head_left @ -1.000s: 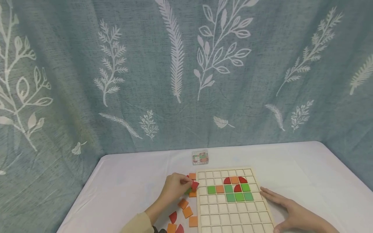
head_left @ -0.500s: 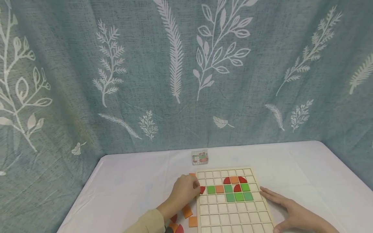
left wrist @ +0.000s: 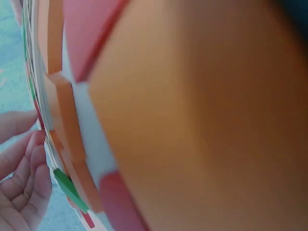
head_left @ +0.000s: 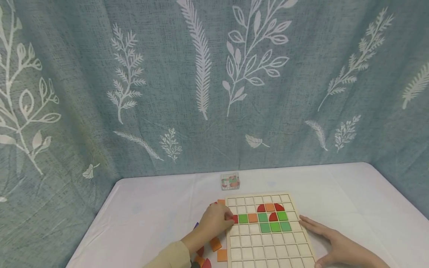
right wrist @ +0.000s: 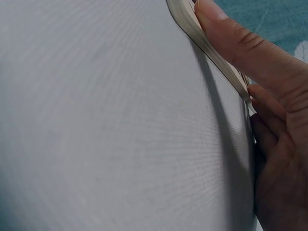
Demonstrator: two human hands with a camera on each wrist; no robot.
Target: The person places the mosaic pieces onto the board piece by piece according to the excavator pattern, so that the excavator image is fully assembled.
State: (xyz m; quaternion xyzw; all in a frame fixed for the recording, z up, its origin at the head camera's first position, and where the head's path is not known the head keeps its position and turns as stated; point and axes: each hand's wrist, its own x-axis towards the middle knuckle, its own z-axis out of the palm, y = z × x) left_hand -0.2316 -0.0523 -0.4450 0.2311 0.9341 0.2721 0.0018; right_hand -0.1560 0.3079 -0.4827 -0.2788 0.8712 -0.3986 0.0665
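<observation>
The light wooden grid board lies on the table and bears green, orange and red tiles in its upper half. My left hand is at the board's left side. Its thumb and fingertips pinch a red quarter-round tile in the leftmost cell of the row, beside a green tile. In the left wrist view the left hand partly shows, with only a sliver of that red tile visible. My right hand rests at the board's right edge with fingers extended; the thumb touches the board's rim in the right wrist view.
Loose orange tiles and red tiles lie left of the board, partly hidden by the left arm. A small clear box with coloured shapes stands behind the board. A patterned curtain hangs behind the table.
My left hand has moved right from the loose tiles onto the board's left edge, carrying the red tile, which now lies flat in the leftmost cell. The right hand has stayed put.
</observation>
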